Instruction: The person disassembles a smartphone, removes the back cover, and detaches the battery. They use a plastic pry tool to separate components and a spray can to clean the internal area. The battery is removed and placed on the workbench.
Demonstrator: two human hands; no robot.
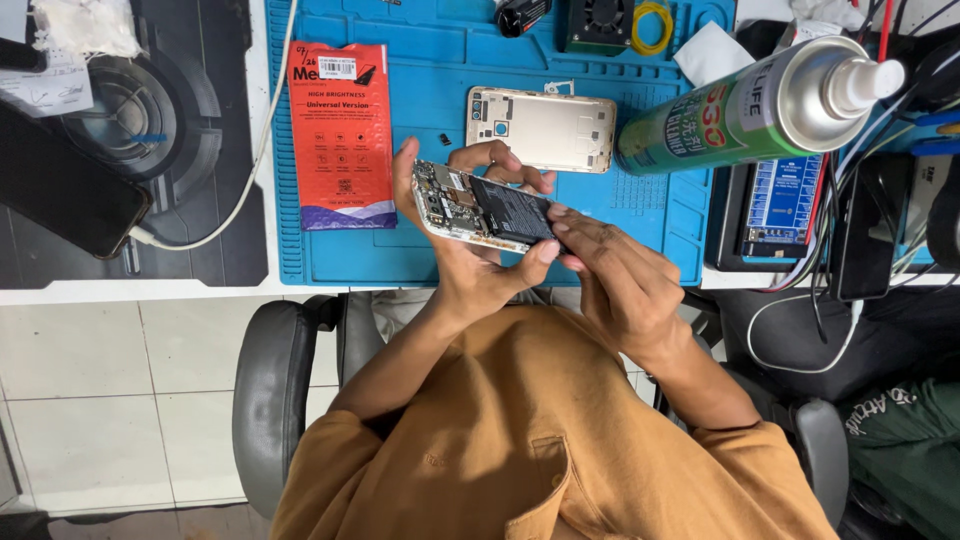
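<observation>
My left hand (468, 272) grips an opened phone (483, 206) with its back removed, so the circuit board and black battery show. It is held above the near edge of a blue work mat (640, 215). My right hand (622, 282) comes in from the right, and its fingertips press on the phone's battery end. A gold back cover (540, 128) lies flat on the mat just beyond the phone. A tiny black part (445, 138) sits on the mat left of the cover.
A red flat package (341, 130) lies on the mat's left side. A green spray can (760, 105) lies tilted at right above a blue-faced device (785, 200) and cables. A black phone (60, 185) rests far left. Grey chair arms (270, 390) flank me.
</observation>
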